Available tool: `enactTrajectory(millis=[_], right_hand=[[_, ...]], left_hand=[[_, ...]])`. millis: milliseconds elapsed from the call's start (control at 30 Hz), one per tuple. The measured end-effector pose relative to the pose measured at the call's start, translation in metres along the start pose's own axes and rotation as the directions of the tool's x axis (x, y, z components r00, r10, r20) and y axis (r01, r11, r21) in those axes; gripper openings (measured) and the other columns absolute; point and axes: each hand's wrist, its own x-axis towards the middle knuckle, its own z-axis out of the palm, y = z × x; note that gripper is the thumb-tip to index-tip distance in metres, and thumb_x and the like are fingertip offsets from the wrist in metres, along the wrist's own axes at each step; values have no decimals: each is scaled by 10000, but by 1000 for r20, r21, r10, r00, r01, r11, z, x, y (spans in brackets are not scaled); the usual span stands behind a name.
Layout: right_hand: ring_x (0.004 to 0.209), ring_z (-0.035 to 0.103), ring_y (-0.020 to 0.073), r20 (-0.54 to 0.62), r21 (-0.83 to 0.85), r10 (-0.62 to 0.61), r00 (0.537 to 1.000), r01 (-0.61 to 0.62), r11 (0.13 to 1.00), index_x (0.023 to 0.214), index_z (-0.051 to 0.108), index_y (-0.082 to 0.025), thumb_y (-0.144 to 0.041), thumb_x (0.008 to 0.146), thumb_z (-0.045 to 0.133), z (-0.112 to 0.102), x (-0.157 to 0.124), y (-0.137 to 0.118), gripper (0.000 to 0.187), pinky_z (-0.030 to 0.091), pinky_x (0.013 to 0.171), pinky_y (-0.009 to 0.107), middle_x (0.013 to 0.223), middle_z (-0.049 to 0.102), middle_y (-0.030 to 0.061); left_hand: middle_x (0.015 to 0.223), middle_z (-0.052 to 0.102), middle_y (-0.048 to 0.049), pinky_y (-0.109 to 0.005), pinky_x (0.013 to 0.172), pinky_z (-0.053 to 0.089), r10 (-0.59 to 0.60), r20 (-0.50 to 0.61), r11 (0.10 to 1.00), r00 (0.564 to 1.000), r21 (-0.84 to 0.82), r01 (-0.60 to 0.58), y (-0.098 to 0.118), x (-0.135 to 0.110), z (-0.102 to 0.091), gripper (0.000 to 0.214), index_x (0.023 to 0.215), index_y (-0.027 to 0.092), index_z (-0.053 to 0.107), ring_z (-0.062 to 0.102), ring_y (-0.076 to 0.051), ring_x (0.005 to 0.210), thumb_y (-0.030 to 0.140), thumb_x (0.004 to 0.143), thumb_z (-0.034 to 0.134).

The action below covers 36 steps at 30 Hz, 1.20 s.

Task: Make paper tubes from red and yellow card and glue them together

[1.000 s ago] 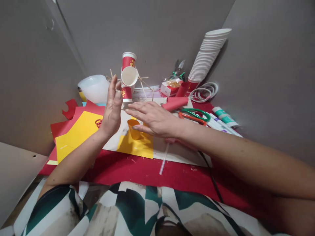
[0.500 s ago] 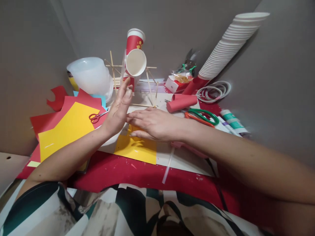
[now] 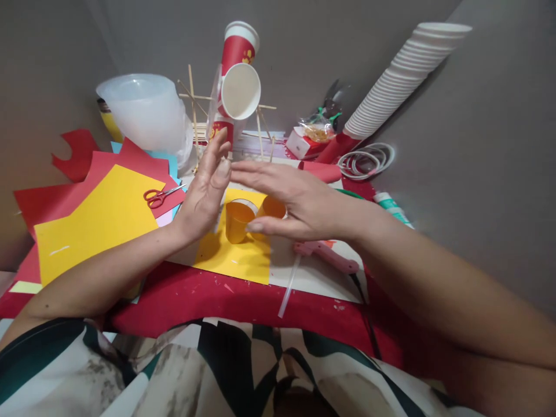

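My left hand (image 3: 204,191) is raised on edge, fingers stretched upward and nothing in it. My right hand (image 3: 289,197) hovers palm down with its fingers straight, the fingertips near or touching my left hand; I cannot tell which. Beneath the right hand, two yellow paper tubes (image 3: 238,225) stand side by side on a yellow paper sheet (image 3: 234,266), the right one partly covered by the thumb and palm. A pink glue gun (image 3: 332,258) lies right of the sheet, a clear glue stick (image 3: 290,286) sticking out of it toward me.
Behind my hands stand red-and-white paper cups (image 3: 240,49) and a frame of thin sticks (image 3: 191,95). Coloured papers (image 3: 99,208) and red-handled scissors (image 3: 155,198) lie left, near a translucent bowl (image 3: 143,110). At right are stacked white cups (image 3: 403,75) and a coiled cable (image 3: 369,162).
My right hand has lifted, and the yellow tubes under it now show. The camera view has shifted slightly. My left hand keeps its upright pose.
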Motion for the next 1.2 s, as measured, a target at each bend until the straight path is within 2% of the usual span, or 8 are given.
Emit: enactTrajectory(millis=[100,267,367,533,700,833,1000,1200], right_hand=[[1462,442,299,-178,53,87,980,-79,995,1517,476,-299,-617,1011,387,-7,-15,0,604,383,1190,573,1545,520,78],[1343,576,274,-407,30,218,887,-226,974,1445,567,-269,-503,1048,370,11,-36,2,501,457,1143,526,1421,635,96],[1320,595,268,-465,6,245,851,-274,962,1412,597,-242,-469,1049,385,23,-42,1,478,470,1127,515,1397,653,107],[1300,608,258,-468,70,331,820,-339,938,1418,583,-223,-451,1045,397,35,-50,-7,476,496,1098,494,1393,653,119],[1305,601,247,-456,88,315,832,-309,947,1401,590,-228,-457,1043,402,37,-49,-13,464,503,1084,487,1396,648,128],[1271,622,236,-455,68,232,860,-226,972,1322,639,-219,-458,1048,395,34,-37,-6,438,497,1082,466,1326,692,123],[1093,695,215,-448,123,190,874,-150,981,1154,699,-209,-466,1059,369,44,-22,11,429,548,966,404,1148,753,108],[980,670,208,-400,129,160,902,-117,985,1023,712,-180,-442,1062,353,49,-20,15,446,548,882,366,1018,717,120]], left_hand=[[1610,385,48,-462,1264,330,63,-7,997,998,-48,-64,5,-5,5,544,1516,411,338,355,-264,1528,636,1021,321],[1676,270,-58,-443,1280,289,113,41,992,993,49,-115,23,-15,8,695,1548,312,253,283,-281,1557,606,973,509],[1679,253,-114,-448,1271,315,160,75,972,984,162,-170,31,-22,10,808,1557,275,210,288,-300,1554,580,924,610],[1645,320,-113,-525,1246,348,209,99,923,973,310,-229,24,-29,18,888,1572,314,162,310,-326,1543,562,883,665],[1651,314,-122,-521,1184,432,198,132,898,971,372,-234,11,-32,23,971,1587,308,129,315,-349,1537,531,844,714],[1663,294,-135,-453,1101,525,134,149,907,980,379,-182,6,-34,24,922,1593,286,93,303,-338,1544,371,883,676],[1666,290,-118,-406,1059,559,120,141,920,983,357,-164,3,-36,27,877,1585,314,75,357,-321,1521,254,894,611],[1636,336,-113,-423,1075,554,178,158,909,971,352,-224,0,-36,29,871,1581,341,70,355,-306,1521,211,897,593]])
